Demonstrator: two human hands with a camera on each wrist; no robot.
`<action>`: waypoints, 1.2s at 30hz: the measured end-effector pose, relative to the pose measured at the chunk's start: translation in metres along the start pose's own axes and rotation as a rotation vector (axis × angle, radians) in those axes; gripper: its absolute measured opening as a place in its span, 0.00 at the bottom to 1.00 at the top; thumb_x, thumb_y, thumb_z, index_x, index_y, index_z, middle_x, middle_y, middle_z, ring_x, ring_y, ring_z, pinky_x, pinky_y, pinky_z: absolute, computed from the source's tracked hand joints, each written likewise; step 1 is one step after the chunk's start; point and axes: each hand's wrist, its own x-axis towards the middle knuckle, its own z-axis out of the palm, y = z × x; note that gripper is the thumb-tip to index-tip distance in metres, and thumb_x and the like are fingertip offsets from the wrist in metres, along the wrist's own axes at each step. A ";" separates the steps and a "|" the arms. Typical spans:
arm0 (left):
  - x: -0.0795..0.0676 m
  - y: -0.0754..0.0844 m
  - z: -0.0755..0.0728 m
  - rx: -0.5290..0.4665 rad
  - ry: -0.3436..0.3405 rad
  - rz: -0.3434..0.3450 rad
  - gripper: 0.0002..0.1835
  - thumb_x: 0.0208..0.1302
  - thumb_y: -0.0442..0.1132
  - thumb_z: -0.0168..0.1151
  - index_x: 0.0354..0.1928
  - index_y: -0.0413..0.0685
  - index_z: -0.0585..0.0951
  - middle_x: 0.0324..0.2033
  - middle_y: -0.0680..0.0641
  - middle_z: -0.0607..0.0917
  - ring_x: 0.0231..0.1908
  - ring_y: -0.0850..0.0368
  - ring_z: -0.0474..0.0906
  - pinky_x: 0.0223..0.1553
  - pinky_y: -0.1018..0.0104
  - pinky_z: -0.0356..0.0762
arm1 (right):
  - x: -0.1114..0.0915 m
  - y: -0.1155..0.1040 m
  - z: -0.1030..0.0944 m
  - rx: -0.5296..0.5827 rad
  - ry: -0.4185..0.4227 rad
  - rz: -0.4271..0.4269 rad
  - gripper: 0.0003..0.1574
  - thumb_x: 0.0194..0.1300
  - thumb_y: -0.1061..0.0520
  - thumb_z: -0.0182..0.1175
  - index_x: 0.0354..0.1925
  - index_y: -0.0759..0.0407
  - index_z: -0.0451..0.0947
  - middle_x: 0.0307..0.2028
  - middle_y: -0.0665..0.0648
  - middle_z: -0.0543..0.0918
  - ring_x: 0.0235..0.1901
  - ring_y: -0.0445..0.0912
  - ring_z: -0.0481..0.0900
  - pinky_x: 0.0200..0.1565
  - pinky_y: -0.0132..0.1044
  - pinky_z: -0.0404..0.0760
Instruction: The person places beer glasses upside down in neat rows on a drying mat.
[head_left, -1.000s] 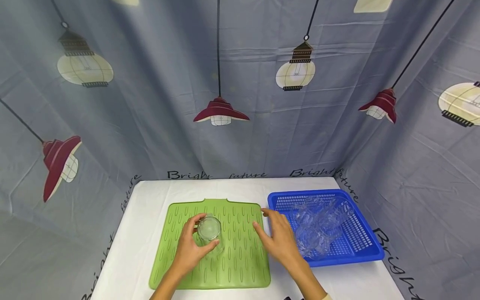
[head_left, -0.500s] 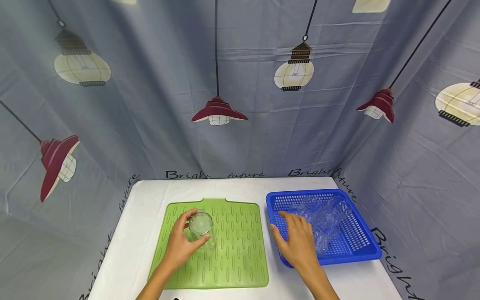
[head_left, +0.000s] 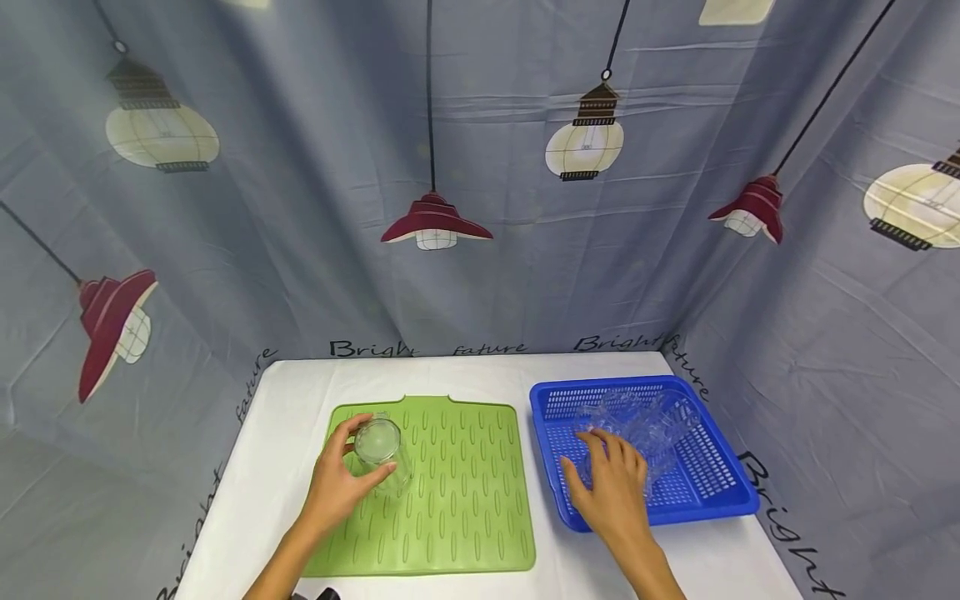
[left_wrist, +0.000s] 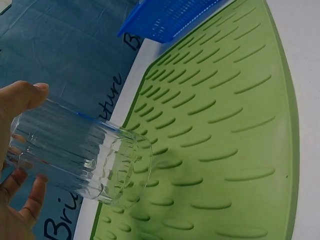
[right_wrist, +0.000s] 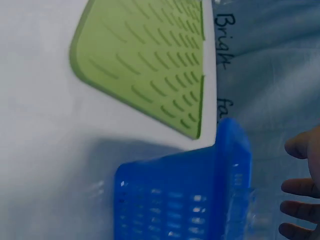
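Note:
In the head view, my left hand [head_left: 330, 487] holds a clear drinking glass [head_left: 378, 442] by its upper end, thumb on one side and fingers on the other. The left wrist view shows that the glass [left_wrist: 80, 155] has ribbed sides, and its lower end overlaps the green ridged mat [left_wrist: 250, 150]. My right hand [head_left: 617, 492] reaches over the blue basket [head_left: 705, 510] with thumb and fingers apart. Clear glassware [head_left: 660, 429] lies piled in the basket, partly hidden by that hand. At the right wrist view's edge, the fingers [right_wrist: 300, 187] are spread, with nothing between them.
A white cloth [head_left: 450, 375] covers the table under the mat and basket. A grey curtain [head_left: 495, 292] printed with lamps stands behind and along both sides. The basket's raised rim [right_wrist: 232, 165] stands well above the cloth.
My left hand has moved left over the mat with the glass in its grip. My right hand has moved right, from beside the basket to over the glassware in it.

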 end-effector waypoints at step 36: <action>0.048 -0.034 -0.019 0.075 -0.023 0.040 0.46 0.56 0.43 0.86 0.75 0.52 0.72 0.70 0.43 0.80 0.64 0.43 0.81 0.63 0.44 0.82 | -0.017 0.020 0.014 -0.042 0.000 0.084 0.37 0.71 0.50 0.69 0.71 0.65 0.74 0.70 0.73 0.76 0.69 0.72 0.70 0.63 0.72 0.72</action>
